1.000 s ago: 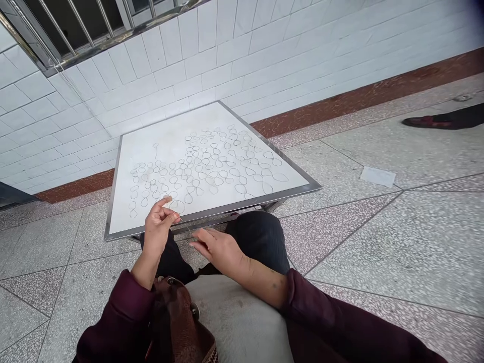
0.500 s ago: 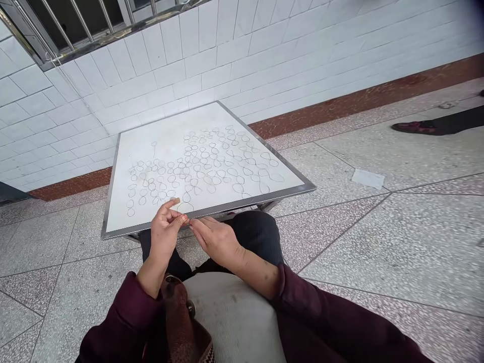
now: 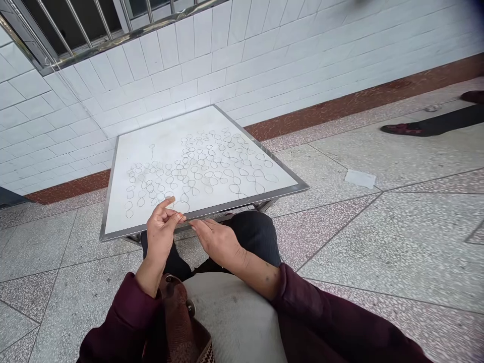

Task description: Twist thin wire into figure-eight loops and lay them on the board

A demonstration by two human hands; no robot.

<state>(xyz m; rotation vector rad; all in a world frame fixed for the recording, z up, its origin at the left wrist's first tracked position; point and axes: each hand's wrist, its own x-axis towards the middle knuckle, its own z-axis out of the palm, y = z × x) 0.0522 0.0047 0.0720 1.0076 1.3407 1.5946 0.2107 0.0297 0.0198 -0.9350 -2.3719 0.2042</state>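
Observation:
My left hand (image 3: pixel 162 227) pinches a thin looped strand (image 3: pixel 183 201) between thumb and finger at the table's near edge, its index finger raised. Close by on the right, my right hand (image 3: pixel 217 240) is closed with its fingertips together on the same strand. A short stretch of the strand runs between the two pinches, and a round loop shows above them. Whether it is wire or thread, I cannot tell. Many similar dark loops, several shaped like a figure eight (image 3: pixel 129 209), lie spread over the white tabletop (image 3: pixel 159 126).
The table has a grey metal rim (image 3: pixel 242 202) and stands against a white tiled wall (image 3: pixel 264 55) below a barred window (image 3: pixel 86 25). My knees are under its near edge. On the speckled floor lies a white paper (image 3: pixel 360 179). Another person's shoe (image 3: pixel 401 129) shows at the right.
My fingertips have drawn slightly apart, so more of the strand shows between them. The view has shifted a little, and a second shoe of the other person appears at the right edge.

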